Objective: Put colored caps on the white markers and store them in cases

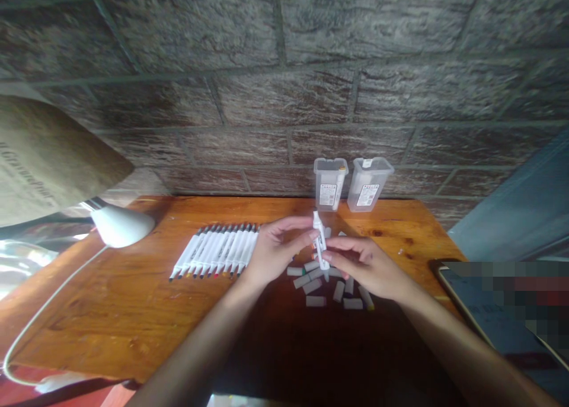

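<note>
A white marker [319,238] stands nearly upright over the table, pinched between both hands. My left hand [280,244] grips it near the middle, thumb in front. The fingertips of my right hand [364,262] close on its lower end. Beneath and around the right hand lie several loose marker caps [316,301], mostly pale with coloured tips; some are covered by the fingers. To the left, several white markers [217,250] lie side by side in a slanted row, dark at the far ends, with small coloured tips at the near ends. My left hand hides the row's right edge.
Two clear plastic containers [370,185] with labels stand against the brick wall [249,99] at the back of the wooden table [178,324]. A lamp [122,224] with a brown shade and a white cable is at left. A dark-screened device [480,312] lies at right.
</note>
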The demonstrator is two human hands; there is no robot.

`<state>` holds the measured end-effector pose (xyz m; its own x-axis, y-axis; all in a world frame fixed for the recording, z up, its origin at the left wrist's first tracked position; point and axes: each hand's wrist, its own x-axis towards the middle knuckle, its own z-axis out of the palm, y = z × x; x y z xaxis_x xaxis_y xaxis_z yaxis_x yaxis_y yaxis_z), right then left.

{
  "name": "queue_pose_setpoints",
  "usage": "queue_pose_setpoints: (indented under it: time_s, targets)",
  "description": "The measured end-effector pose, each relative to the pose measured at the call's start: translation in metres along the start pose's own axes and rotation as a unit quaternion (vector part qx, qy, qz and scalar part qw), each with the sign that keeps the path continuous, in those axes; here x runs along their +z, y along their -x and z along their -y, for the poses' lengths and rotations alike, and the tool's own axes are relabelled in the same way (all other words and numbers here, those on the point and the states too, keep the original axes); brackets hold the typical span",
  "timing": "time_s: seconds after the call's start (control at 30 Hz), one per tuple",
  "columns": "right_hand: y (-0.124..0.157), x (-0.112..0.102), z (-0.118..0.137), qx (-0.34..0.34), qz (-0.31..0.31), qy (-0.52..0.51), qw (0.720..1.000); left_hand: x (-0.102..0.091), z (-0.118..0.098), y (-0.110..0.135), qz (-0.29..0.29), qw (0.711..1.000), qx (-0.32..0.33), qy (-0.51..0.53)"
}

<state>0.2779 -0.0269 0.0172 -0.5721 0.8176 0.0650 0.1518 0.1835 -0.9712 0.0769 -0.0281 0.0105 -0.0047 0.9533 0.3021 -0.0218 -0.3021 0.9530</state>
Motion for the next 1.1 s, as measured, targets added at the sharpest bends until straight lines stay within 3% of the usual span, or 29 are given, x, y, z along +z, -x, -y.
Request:
queue_pose_setpoints:
  time_s: [0.23,0.57,0.8,1.1]
  targets:
    - [0.002,0.002,-0.004,-0.011,0.001,0.002,1.000,0.001,-0.003,0.000,0.012,0.996,-0.020,0.084]
    - [0.002,0.004,-0.011,-0.033,-0.024,-0.008,0.999,0.001,-0.004,0.001,0.035,0.997,0.032,0.056]
    - [0.003,0.004,-0.008,-0.034,-0.032,0.017,0.999,0.000,-0.001,0.001,0.058,0.997,0.021,0.050]
    - [0.000,0.006,-0.006,-0.041,-0.063,0.000,0.997,0.001,0.005,0.002,0.038,0.997,0.061,0.004]
